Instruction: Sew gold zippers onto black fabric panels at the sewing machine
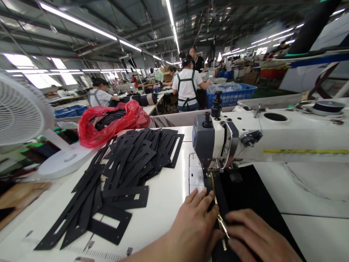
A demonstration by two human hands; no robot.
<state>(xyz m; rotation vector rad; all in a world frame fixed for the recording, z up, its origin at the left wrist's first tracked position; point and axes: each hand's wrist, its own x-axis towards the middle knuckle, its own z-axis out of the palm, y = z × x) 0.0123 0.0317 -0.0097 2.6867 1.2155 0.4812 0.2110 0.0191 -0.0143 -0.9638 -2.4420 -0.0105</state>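
A zipper (212,182) with shiny gold teeth runs in a narrow line along the left part of a dark, matte piece of black cloth (263,198), its upper end at the needle area of the sewing machine (209,136). Its slim, polished gold pull (223,226) lies slantwise between the two hands. The left hand (196,218) is fairly flat, fingers slightly spread, with the fingertips at the zipper's left edge; the right hand (253,234) is bent over the cloth, its fingers at the pull, though whether they pinch it I cannot tell. The machine has a smooth white body with a dark gray front. To the left, thin, flat black strips (136,163) with straight edges and rectangular cutouts lie in an overlapping heap on the glossy white table (166,203), near a crinkled, see-through red plastic bag (122,125).
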